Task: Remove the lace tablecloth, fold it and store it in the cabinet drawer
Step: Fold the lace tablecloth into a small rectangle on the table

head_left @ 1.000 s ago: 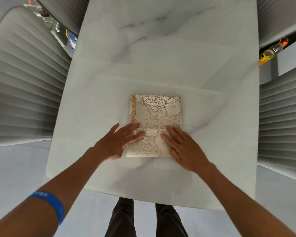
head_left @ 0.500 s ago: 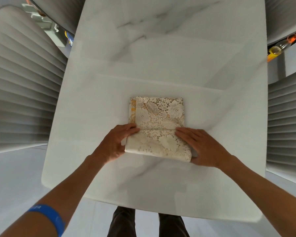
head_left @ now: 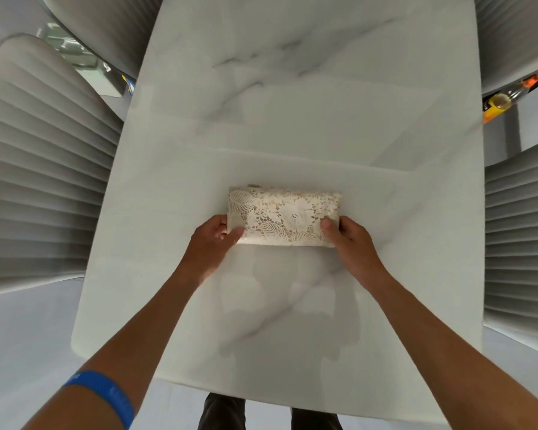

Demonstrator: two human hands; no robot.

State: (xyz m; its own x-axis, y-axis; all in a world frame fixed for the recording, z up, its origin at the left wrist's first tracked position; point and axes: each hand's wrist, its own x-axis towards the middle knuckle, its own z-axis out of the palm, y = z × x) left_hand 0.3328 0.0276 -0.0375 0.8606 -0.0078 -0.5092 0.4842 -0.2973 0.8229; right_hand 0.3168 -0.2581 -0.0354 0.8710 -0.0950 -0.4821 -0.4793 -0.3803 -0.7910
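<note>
While the folded lace tablecloth [head_left: 284, 216] lies mid-tabletop on the marble table [head_left: 292, 103], left hand [head_left: 210, 240] and right hand [head_left: 350, 238] pinch its two ends.

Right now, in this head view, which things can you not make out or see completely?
- Cabinet drawer: not in the head view at all.
- Underside of the folded lace tablecloth and its layer count: hidden by its top layer.
- Fingers of the left hand and right hand: tucked under the cloth; thumbs on top.
- Yellow and orange thing: cut off by a chair, blurred.
</note>
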